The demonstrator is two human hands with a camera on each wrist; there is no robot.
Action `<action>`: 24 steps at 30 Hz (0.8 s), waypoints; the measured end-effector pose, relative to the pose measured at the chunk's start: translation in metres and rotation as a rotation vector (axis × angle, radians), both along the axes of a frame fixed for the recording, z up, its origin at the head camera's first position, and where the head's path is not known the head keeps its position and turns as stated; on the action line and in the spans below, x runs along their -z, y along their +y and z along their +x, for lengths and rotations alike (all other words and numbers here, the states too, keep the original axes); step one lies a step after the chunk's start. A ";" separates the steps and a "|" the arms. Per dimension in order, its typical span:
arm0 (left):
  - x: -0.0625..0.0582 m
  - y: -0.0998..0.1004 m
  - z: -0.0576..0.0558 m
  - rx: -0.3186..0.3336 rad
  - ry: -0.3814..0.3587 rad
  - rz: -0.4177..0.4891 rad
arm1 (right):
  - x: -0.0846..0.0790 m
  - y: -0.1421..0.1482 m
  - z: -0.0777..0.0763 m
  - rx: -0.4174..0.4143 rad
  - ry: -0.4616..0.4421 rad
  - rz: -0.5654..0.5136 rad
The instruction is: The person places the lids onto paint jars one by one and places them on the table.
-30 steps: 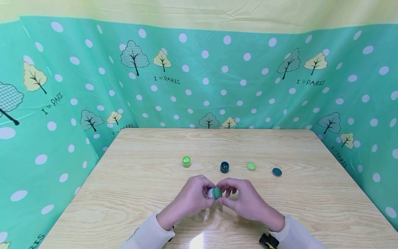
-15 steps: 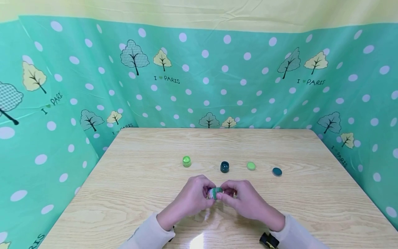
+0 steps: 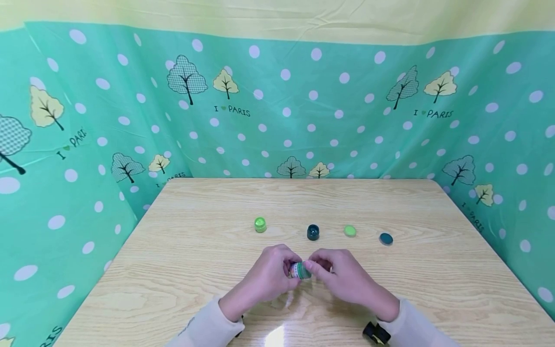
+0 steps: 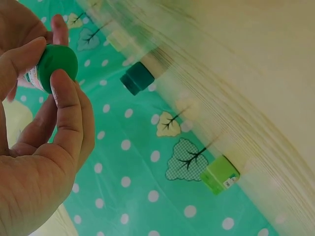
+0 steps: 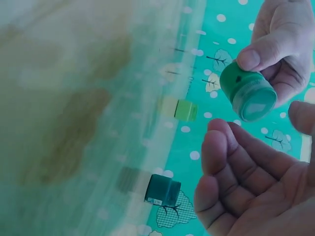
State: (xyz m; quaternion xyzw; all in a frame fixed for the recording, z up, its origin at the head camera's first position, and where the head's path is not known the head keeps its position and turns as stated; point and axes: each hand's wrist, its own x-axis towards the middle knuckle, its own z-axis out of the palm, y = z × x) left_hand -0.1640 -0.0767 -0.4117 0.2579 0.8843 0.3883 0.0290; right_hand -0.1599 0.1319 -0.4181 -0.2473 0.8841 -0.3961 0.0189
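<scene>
A small green paint jar [image 3: 300, 270] with a printed label lies tilted in my left hand [image 3: 270, 272], its capped end toward the right. My left thumb and fingers grip its body, as the left wrist view shows too. The right wrist view shows the jar's round lid [image 5: 258, 104], clear-edged with a green top. Just beside that lid is my right hand [image 3: 344, 277], its fingers loosely bent and holding nothing. A gap shows between its fingertips [image 5: 216, 128] and the lid in the right wrist view.
Farther back on the wooden table [image 3: 208, 207] stand an uncapped lime green jar [image 3: 260, 225] and an uncapped dark teal jar [image 3: 313, 232]. To their right lie a light green lid [image 3: 350, 231] and a dark teal lid [image 3: 386, 239]. A dotted curtain [image 3: 286, 96] encloses the table's back and sides.
My right thumb and fingers moved onto the jar's lid, then came off it and shifted slightly. The left hand keeps its grip in the same place.
</scene>
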 end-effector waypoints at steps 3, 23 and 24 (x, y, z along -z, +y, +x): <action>0.000 -0.001 0.000 0.002 -0.001 0.007 | -0.001 0.001 0.000 -0.030 0.027 -0.025; -0.002 0.000 0.001 -0.007 -0.019 0.012 | 0.002 -0.001 -0.001 -0.108 0.081 -0.053; -0.002 -0.001 0.001 -0.006 -0.017 0.012 | 0.002 -0.001 -0.001 -0.105 0.068 -0.053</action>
